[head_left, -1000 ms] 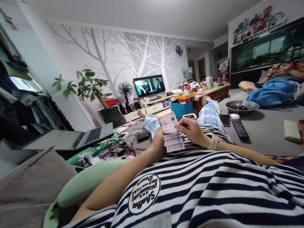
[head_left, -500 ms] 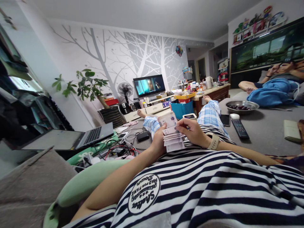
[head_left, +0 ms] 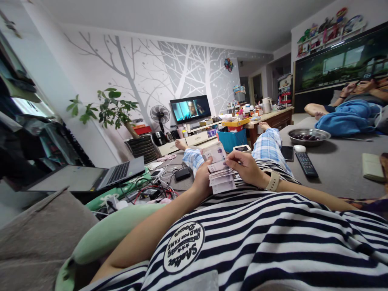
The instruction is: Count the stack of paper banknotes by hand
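My left hand (head_left: 202,178) is closed on a stack of pale purple banknotes (head_left: 216,154) above my lap, its thumb pressing on their face. The upper notes stand up from the grip, and a fanned bunch hangs below, folded down toward my striped shirt (head_left: 242,230). At the right edge of the stack, my right hand (head_left: 247,169) has its thumb and fingertips pinched together against a note. A pale watch band circles my right wrist. The far side of the stack and most left fingertips are hidden.
A laptop (head_left: 118,173) and tangled cables (head_left: 142,192) lie to the left. On the right are a remote control (head_left: 306,163), a metal bowl (head_left: 309,141) of dark fruit and a light green case (head_left: 372,166). Another person sits at far right, holding something dark.
Very little differs. My right fingertips have shifted slightly at the edge of the notes, while my left hand keeps its hold on the stack.
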A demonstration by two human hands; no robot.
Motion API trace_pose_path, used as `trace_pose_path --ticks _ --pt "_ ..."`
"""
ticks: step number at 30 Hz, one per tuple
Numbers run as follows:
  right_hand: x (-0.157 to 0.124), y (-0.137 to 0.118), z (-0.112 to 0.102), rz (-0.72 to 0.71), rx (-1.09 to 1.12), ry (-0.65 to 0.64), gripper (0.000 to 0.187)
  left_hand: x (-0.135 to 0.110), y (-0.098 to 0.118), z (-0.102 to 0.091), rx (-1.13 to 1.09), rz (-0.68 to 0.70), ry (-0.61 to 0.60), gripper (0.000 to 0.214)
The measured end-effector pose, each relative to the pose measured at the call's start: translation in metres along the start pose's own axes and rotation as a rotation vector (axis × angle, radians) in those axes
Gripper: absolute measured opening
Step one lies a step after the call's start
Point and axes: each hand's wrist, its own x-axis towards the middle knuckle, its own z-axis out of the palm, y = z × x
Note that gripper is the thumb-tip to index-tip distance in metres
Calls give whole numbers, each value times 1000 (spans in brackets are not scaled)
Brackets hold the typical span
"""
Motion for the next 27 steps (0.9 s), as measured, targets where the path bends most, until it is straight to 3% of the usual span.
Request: trace_pose_path --ticks 5,8,15,22,27 --pt "-1 -5 -2 30 15 -131 44 2 -2 1 -3 23 73 27" --pt "-1 -6 -2 65 30 -205 48 3 -4 0 -23 39 55 29" --pt "3 8 2 265 -163 89 37 -2 -1 0 43 8 57 29" --pt "6 12 2 321 -128 100 40 -9 2 0 167 70 103 10" --pt "6 13 3 320 -109 97 36 -7 1 0 178 60 114 9"
